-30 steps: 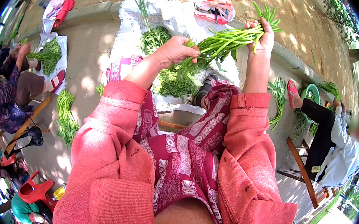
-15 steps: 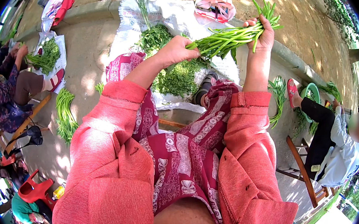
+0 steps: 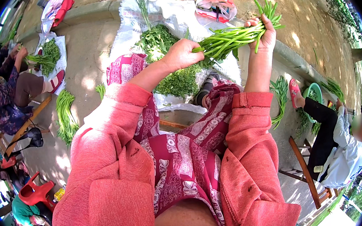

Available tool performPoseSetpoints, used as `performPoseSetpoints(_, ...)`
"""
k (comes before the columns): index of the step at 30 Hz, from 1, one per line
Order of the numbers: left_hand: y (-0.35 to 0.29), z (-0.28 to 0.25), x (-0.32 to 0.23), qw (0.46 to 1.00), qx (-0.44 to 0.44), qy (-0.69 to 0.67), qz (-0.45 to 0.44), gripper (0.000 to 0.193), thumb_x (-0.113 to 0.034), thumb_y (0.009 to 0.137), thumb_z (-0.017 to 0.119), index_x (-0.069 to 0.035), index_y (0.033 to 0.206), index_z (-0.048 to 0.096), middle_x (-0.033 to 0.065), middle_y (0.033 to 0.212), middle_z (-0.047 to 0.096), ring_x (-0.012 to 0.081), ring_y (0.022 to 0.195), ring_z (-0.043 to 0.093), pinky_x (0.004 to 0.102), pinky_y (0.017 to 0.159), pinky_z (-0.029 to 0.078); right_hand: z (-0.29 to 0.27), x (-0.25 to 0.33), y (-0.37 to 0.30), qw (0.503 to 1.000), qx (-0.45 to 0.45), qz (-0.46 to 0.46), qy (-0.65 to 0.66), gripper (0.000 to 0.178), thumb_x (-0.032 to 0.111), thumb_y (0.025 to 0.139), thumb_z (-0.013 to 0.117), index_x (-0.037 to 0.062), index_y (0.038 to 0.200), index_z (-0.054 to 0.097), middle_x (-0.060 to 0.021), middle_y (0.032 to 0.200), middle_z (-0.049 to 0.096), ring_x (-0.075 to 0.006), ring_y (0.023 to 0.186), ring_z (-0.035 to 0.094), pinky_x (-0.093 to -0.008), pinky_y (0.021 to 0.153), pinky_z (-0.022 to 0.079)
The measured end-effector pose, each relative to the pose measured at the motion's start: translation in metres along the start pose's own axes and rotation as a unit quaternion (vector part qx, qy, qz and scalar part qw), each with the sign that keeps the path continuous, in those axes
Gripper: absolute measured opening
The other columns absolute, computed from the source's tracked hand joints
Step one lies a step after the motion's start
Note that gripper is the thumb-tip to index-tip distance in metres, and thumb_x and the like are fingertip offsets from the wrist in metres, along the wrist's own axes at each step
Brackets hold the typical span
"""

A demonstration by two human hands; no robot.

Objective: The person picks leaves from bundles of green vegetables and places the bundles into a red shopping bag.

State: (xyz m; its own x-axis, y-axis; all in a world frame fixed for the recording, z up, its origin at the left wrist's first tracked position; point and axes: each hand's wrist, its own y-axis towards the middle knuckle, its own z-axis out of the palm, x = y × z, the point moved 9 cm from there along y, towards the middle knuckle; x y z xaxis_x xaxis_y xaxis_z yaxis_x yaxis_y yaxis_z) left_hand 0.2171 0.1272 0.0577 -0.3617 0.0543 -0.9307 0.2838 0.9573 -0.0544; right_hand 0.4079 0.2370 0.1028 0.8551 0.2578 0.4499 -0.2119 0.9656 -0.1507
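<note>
A bunch of long green vegetable stems [image 3: 232, 38] is held up in front of me, lying roughly level. My right hand [image 3: 264, 35] is wrapped round it near its right end, where the stems fan out past the fingers. At the other end, my left hand [image 3: 183, 55] is closed, its fingertips gripping stems there. Below the hands a white woven sack [image 3: 130, 17] lies spread on the ground. On it rest a heap of leafy greens [image 3: 156, 38] and a pile of torn green leaves [image 3: 180, 82].
A red and white plastic bag [image 3: 216, 6] stands beyond the sack, by a curb [image 3: 300, 64]. Bundles of stems [image 3: 65, 115] lie on the ground at left, others [image 3: 280, 97] at right. People sit on both sides, one by a green basin [image 3: 315, 93]. A red stool [image 3: 36, 192] stands lower left.
My left hand has shifted slightly right and turned, with its fingers curled more tightly at the bunch's left end. The right hand stays almost still around the stems.
</note>
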Motion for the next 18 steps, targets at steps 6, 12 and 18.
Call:
performPoseSetpoints(6,-0.004,-0.009,0.003,0.991,-0.084,-0.100,-0.017,0.019,-0.017,0.075,0.055,-0.003,0.065,0.059,0.0026,0.060,0.056,0.0098,0.051,0.047,0.0249,0.047,0.037,0.005,-0.001,0.001,0.994,0.053,0.039,0.083,0.013,0.015,0.084,0.053,0.0043,0.079,0.047,-0.0028,0.066,0.045,-0.0146,0.057,0.045,-0.0325,0.058,0.040)
performPoseSetpoints(12,-0.013,-0.031,0.022,0.954,-0.115,-0.246,-0.129,0.021,-0.022,0.080,0.049,-0.006,0.068,0.053,0.0022,0.064,0.051,0.0098,0.055,0.045,0.0245,0.048,0.036,0.009,0.024,-0.010,0.964,0.144,0.052,0.216,0.014,0.015,0.084,0.051,0.0032,0.080,0.046,-0.0007,0.066,0.042,-0.0112,0.057,0.043,-0.0297,0.057,0.038)
performPoseSetpoints(18,-0.014,-0.043,-0.011,0.948,-0.049,-0.312,-0.040,0.022,-0.021,0.087,0.048,-0.002,0.078,0.055,0.0002,0.064,0.050,0.0091,0.056,0.046,0.0224,0.052,0.039,0.015,0.006,-0.011,0.957,0.141,0.101,0.234,0.014,0.015,0.084,0.052,0.0026,0.081,0.047,-0.0007,0.068,0.043,-0.0116,0.059,0.043,-0.0295,0.060,0.039)
